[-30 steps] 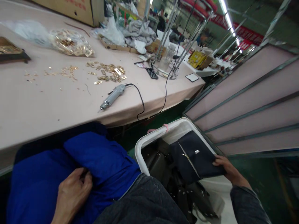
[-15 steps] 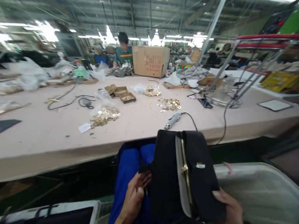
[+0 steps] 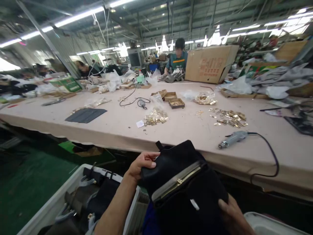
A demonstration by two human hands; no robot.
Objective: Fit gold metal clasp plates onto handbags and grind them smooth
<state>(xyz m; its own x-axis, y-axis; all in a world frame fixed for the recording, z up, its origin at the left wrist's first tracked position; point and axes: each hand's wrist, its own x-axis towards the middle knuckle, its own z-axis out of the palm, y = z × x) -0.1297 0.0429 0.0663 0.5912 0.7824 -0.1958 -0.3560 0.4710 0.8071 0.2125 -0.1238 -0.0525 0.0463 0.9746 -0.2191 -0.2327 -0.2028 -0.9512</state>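
Note:
I hold a black handbag (image 3: pixel 186 182) with a gold zipper in front of me, below the table's near edge. My left hand (image 3: pixel 140 164) grips its upper left corner, thumb on top. My right hand (image 3: pixel 232 215) clasps its lower right side, fingers partly hidden behind the bag. An electric screwdriver (image 3: pixel 231 139) with a black cord lies on the pink table (image 3: pixel 117 127) just beyond the bag. Gold metal fittings (image 3: pixel 228 118) are scattered near it, and another heap of gold fittings (image 3: pixel 156 117) lies further left.
A white bin (image 3: pixel 61 195) at lower left holds more dark bags. Small cardboard trays (image 3: pixel 171 99), a large cardboard box (image 3: pixel 210 63), a dark flat piece (image 3: pixel 85 115) and plastic bags sit on the table. A person (image 3: pixel 178 58) works at the far side.
My view swung left from the right-hand bin. The bag came up out of that bin and across my lap, tilting; my left hand took hold of its corner.

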